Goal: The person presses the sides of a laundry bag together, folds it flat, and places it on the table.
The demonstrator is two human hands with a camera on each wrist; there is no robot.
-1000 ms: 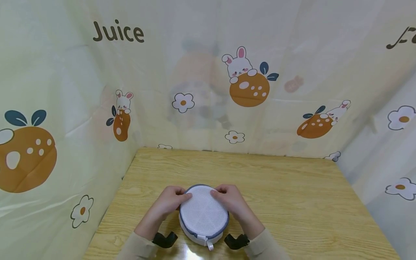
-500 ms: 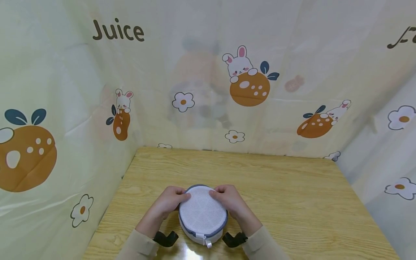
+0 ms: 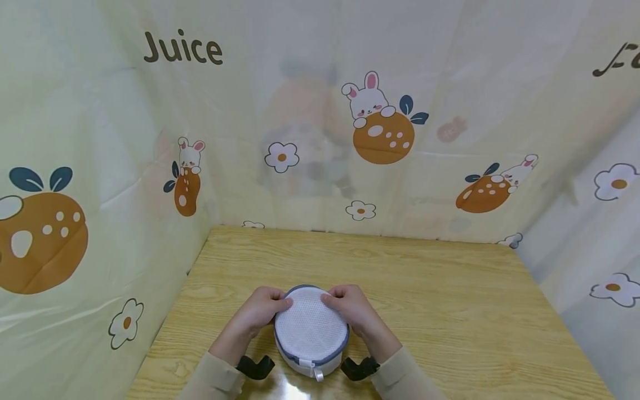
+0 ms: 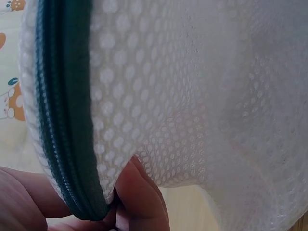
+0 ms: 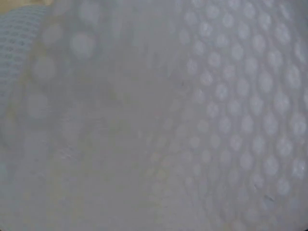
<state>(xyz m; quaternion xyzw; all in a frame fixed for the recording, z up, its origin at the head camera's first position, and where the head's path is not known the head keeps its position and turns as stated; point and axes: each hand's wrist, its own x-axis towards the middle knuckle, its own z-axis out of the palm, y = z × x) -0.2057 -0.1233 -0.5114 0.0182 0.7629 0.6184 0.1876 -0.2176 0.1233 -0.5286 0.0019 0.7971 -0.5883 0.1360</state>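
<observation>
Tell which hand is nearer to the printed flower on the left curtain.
Left. The left hand grips the mesh bag at its left, toward the flower; the right hand grips it at the right, farther away.

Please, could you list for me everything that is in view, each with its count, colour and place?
Bag: 1, white mesh, between the hands
Zip: 1, dark blue-green, round the bag's rim
Tab: 1, white, at the bag's near side
Table: 1, yellowish wood, below the bag
Sheeting: count unclear, pale, left, right and behind the table
Prints: many, mainly orange and white, on the sheeting
Wrist pieces: 2, black, one per wrist
Sleeves: 2, beige, near edge
Left hand: 1, bare, gripping the bag's far left edge
Right hand: 1, bare, gripping its far right edge
</observation>
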